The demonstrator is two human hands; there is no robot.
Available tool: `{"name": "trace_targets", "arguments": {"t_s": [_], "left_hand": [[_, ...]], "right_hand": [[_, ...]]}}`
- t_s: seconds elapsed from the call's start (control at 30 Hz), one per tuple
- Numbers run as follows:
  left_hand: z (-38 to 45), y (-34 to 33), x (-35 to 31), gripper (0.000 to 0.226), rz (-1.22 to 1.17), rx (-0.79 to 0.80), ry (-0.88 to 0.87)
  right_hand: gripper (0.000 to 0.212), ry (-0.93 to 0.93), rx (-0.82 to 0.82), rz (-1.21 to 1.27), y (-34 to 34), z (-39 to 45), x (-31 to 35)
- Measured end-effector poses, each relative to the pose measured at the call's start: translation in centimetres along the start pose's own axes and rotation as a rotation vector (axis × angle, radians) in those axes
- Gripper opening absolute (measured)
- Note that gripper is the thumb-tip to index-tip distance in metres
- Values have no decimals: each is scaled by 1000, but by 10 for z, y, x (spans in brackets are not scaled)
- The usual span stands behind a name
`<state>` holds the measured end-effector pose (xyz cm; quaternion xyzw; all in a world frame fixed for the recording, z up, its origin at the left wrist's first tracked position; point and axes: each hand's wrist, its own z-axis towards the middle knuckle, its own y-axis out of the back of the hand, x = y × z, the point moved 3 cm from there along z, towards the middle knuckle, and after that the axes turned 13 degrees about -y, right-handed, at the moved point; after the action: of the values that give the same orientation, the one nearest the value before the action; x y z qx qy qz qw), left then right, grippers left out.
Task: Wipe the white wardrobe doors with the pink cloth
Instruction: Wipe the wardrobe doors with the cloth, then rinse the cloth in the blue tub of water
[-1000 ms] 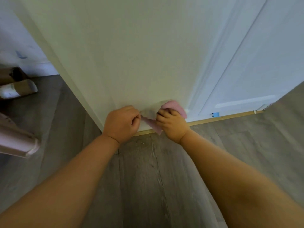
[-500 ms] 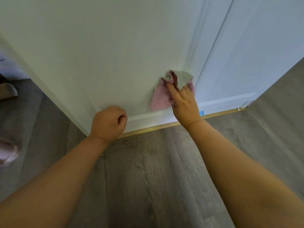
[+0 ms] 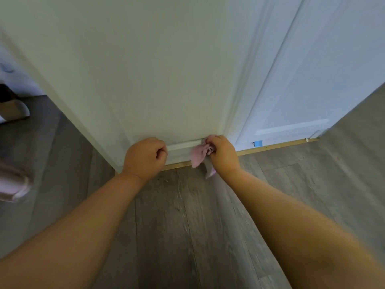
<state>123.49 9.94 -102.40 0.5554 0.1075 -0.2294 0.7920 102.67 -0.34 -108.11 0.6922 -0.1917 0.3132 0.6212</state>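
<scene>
A white wardrobe door (image 3: 150, 76) fills the upper middle of the head view, with a second white door (image 3: 308, 84) to its right. My right hand (image 3: 224, 154) grips the bunched pink cloth (image 3: 200, 154) against the bottom moulding of the near door, at its lower right corner. A tail of cloth hangs down to the floor. My left hand (image 3: 145, 157) is curled into a fist with nothing in it, knuckles against the door's bottom edge left of the cloth.
Grey wood-plank floor (image 3: 187, 226) runs beneath my arms. A brass-coloured track (image 3: 277, 146) runs along the door bottoms, with a small blue piece (image 3: 258, 143) by it. A pale rolled object (image 3: 12, 184) lies at the left edge, a brown item (image 3: 12, 109) farther back.
My right hand has dragged the cloth down from higher on the door to its bottom moulding. My left fist stays at the door's lower edge.
</scene>
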Motion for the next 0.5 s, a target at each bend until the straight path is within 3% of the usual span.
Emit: {"name": "trace_targets", "arguments": {"t_s": [0.07, 0.17, 0.27, 0.33, 0.4, 0.5], "left_hand": [[-10, 3, 5, 19, -73, 42, 98], [-37, 21, 10, 9, -327, 92, 401], [-57, 61, 3, 30, -891, -208, 893], [-72, 108, 6, 50, -1183, -399, 1082], [-79, 173, 0, 48, -1138, -424, 1046], [-86, 279, -6, 25, -710, -460, 984]], "right_hand": [[32, -35, 192, 57, -13, -9, 31], [34, -276, 588, 579, -38, -37, 94], [30, -607, 815, 1185, -45, -63, 162], [37, -731, 930, 1292, -42, -86, 225], [41, -768, 992, 1255, -30, -109, 289], [45, -772, 985, 1187, 2, -134, 391]]}}
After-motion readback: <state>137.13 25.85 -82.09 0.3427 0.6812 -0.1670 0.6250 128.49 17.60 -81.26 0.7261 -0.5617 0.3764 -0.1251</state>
